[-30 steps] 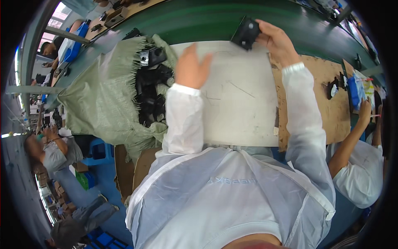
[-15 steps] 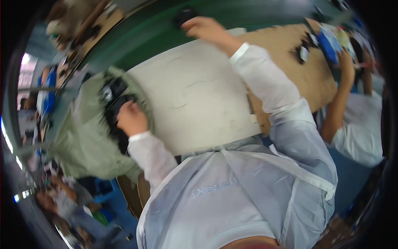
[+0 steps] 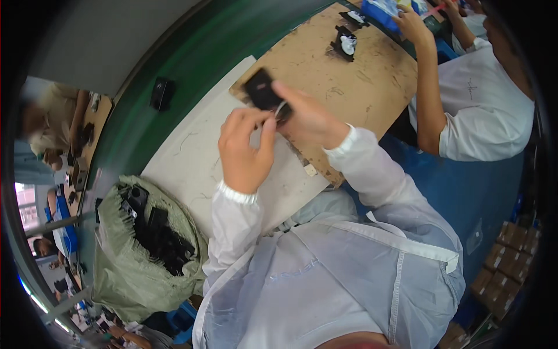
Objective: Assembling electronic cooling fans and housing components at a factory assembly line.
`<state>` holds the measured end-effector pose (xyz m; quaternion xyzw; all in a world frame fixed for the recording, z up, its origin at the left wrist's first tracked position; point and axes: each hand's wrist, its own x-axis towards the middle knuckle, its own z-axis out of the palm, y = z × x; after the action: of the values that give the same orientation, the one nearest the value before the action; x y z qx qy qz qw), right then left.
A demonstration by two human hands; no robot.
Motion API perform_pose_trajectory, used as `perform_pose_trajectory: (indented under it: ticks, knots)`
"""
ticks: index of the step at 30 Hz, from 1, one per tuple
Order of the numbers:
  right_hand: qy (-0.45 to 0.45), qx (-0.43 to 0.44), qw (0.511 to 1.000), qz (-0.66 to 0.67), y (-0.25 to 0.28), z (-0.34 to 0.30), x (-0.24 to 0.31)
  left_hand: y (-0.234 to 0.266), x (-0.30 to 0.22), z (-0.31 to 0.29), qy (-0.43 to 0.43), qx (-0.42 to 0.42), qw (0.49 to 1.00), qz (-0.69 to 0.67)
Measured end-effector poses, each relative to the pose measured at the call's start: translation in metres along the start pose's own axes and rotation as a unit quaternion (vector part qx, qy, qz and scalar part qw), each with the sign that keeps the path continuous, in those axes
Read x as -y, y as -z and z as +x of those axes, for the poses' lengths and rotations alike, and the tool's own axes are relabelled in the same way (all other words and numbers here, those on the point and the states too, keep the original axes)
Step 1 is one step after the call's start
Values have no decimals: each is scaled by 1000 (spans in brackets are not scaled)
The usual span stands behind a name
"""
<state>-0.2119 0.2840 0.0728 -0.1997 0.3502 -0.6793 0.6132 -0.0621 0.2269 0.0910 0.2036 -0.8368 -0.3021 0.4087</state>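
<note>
Above the boards, my right hand (image 3: 317,119) is closed around a black plastic part (image 3: 260,88), blurred by motion. My left hand (image 3: 247,148) meets it from the left, thumb and forefinger pinched together at the part's lower edge. A thin pale curved piece (image 3: 281,108) shows beside those fingertips; what they pinch is too small to make out. Another black boxy part (image 3: 161,93) sits on the green surface (image 3: 131,131), beyond the pale board (image 3: 186,142). At my left, an open green woven sack (image 3: 125,279) holds several black parts (image 3: 160,232).
A brown board (image 3: 325,75) adjoins the pale one on the right, with two black-and-white parts (image 3: 347,45) at its far end. A co-worker's arm (image 3: 429,87) is close on that side, near a blue bag (image 3: 381,11). Stacked cartons (image 3: 505,262) stand at lower right.
My left hand has left the sack and come to my right hand, which has drawn back from the green surface. A black part now rests there. The view has turned to the right.
</note>
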Motion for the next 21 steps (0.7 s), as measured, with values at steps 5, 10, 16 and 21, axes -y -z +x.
perform_pose_trajectory:
  ticks: [5,10,16,21]
  knots:
    - [238,-284,925,-79,55,-56,7,-111,51,96,97,108,989,9]
    - [306,-281,908,-57,75,-117,-6,-203,102,145,-7,181,976,120]
    - [310,-332,885,-99,76,-166,-2,-233,104,158,-14,285,951,122]
    - [324,-316,865,-215,66,-151,7,-179,75,122,-111,120,981,108]
